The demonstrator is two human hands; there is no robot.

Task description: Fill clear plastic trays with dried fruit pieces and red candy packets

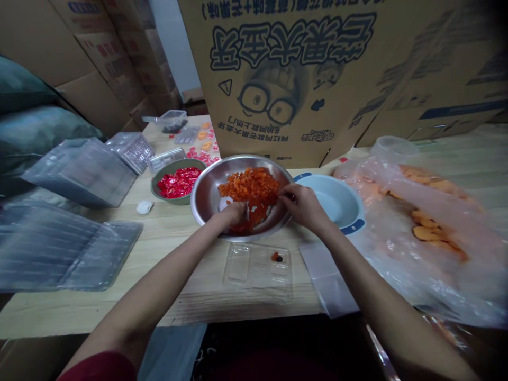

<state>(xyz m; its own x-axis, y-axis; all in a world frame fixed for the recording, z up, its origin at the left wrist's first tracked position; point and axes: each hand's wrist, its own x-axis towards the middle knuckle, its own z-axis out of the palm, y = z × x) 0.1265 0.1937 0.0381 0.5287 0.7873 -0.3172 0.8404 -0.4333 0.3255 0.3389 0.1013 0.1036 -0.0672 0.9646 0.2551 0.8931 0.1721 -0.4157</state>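
Note:
A steel bowl (206, 193) on the wooden table holds a heap of small orange pieces (250, 185). My left hand (234, 212) reaches into the bowl's near side, fingers curled among the pieces; what they hold is hidden. My right hand (301, 203) rests over the bowl's right rim, fingers pinched together at the heap. In front of the bowl lies a clear plastic compartment tray (256, 264) with one small orange and dark piece (276, 257) in a compartment.
A green bowl of red pieces (178, 182) sits left of the steel bowl. A pale blue bowl (337, 201) stands to the right. A plastic bag of orange slices (428, 227) fills the right side. Stacks of clear trays (71, 243) lie left. A large cardboard box (301, 79) stands behind.

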